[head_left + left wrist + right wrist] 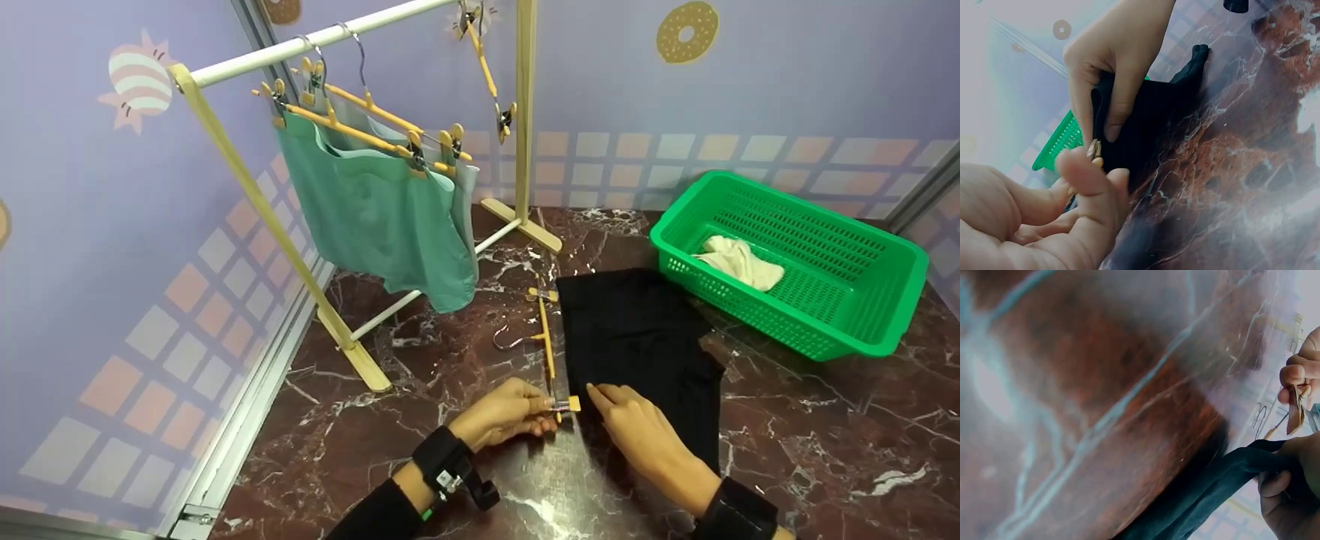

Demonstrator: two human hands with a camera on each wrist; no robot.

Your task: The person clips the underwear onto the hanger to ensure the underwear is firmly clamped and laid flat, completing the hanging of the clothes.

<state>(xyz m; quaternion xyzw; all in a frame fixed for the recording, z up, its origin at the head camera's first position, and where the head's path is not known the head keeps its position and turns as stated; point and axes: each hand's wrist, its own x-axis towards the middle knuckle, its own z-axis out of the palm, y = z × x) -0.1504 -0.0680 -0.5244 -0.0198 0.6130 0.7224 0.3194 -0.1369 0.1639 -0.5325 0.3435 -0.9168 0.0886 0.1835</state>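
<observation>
Black shorts [630, 315] lie on the marbled surface, waist edge toward the left. My right hand [645, 435] pinches the near corner of that edge between thumb and fingers; the left wrist view shows the lifted black fabric [1151, 107] in its grip. Beside the waist edge lies a yellow clip hanger [547, 330], its metal hook pointing left. My left hand [506, 416] pinches the hanger's near clip [574, 403], which is close to the held corner. The far clip [543, 295] is by the far corner. Whether the near clip touches the fabric, I cannot tell.
To the left stands a rack [322, 43] with green shorts [375, 217] and a paler garment [466, 195] clipped on hangers. Another hanger [484, 64] dangles from its far end. A green basket [825, 330] at right holds a whitish cloth [742, 264].
</observation>
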